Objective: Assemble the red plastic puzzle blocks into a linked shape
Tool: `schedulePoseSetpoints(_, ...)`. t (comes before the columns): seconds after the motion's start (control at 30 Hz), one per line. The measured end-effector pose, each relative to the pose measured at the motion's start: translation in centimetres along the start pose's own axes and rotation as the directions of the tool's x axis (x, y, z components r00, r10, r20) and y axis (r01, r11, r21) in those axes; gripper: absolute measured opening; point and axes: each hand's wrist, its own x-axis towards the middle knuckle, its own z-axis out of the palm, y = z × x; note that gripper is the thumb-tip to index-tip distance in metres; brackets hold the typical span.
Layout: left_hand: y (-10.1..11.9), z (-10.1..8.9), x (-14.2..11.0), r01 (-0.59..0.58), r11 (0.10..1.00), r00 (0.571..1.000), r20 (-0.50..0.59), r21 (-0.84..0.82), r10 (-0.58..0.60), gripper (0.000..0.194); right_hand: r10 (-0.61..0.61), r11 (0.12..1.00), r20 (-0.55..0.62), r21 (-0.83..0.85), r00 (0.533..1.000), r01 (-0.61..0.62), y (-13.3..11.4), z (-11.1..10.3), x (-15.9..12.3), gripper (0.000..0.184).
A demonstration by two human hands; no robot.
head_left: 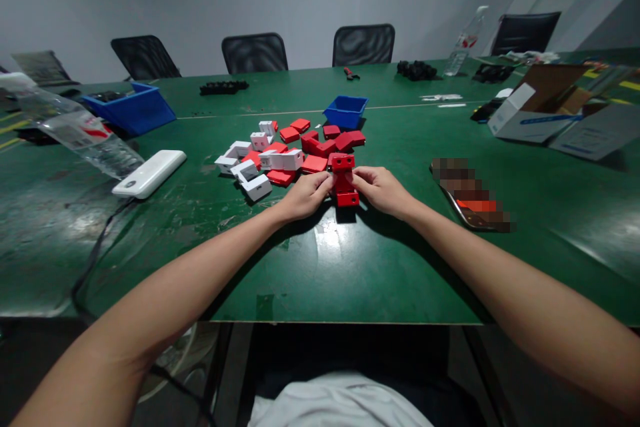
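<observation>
Between my two hands, just above the green table (310,267), is a red U-shaped bracket (344,180) with small holes in its end walls. My left hand (310,193) pinches its left side. On its right side the fingers of my right hand (377,188) are closed on the same bracket. Behind and left of my hands lies a loose pile of red blocks (315,164) and white U-shaped brackets (257,187). Some pieces overlap, so parts of them are hidden. A small blue bin (346,111) stands just beyond the pile.
At left are a clear bottle (80,127), a white device (150,173) with a black cable, and a larger blue bin (133,109). A phone (465,197), partly pixelated, and an open cardboard box (545,107) lie right. Another bottle (465,43) and red-handled pliers (351,73) are farther back.
</observation>
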Motion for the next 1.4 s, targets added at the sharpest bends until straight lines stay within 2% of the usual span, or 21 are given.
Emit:
schedulePoseSetpoints(0.2, -0.3, 0.1, 0.1, 0.021, 0.997, 1.0, 0.009, -0.075, -0.021, 0.051, -0.008, 0.998, 0.02, -0.064, 1.0, 0.009, -0.1, -0.2, -0.1, 0.046)
schedulePoseSetpoints(0.5, 0.1, -0.1, 0.2, 0.019, 0.997, 1.0, 0.017, -0.079, -0.017, 0.049, -0.02, 0.997, 0.022, -0.071, 1.0, 0.021, -0.1, -0.3, -0.1, 0.046)
schedulePoseSetpoints(0.73, 0.8, -0.4, 0.3, 0.041, 0.989, 0.999, 0.04, -0.144, -0.036, 0.054, -0.019, 0.996, 0.027, -0.089, 0.999, 0.022, -0.3, -0.4, -0.2, 0.048)
schedulePoseSetpoints(0.9, 0.4, -0.2, 0.4, 0.064, 0.973, 0.997, 0.049, -0.219, -0.055, 0.057, -0.017, 0.996, 0.038, -0.084, 0.999, 0.021, -0.1, -0.5, -0.1, 0.05)
schedulePoseSetpoints(1.1, -0.1, -0.1, 0.4, 0.057, 0.978, 0.997, 0.054, -0.203, -0.047, 0.061, -0.02, 0.993, 0.037, -0.117, 0.999, 0.024, 0.0, -0.5, -0.1, 0.052)
schedulePoseSetpoints(1.4, 0.3, -0.3, 0.3, 0.084, 0.971, 0.996, 0.059, -0.222, -0.072, 0.063, -0.039, 0.986, 0.025, -0.163, 0.999, 0.042, -0.1, -0.5, 0.0, 0.053)
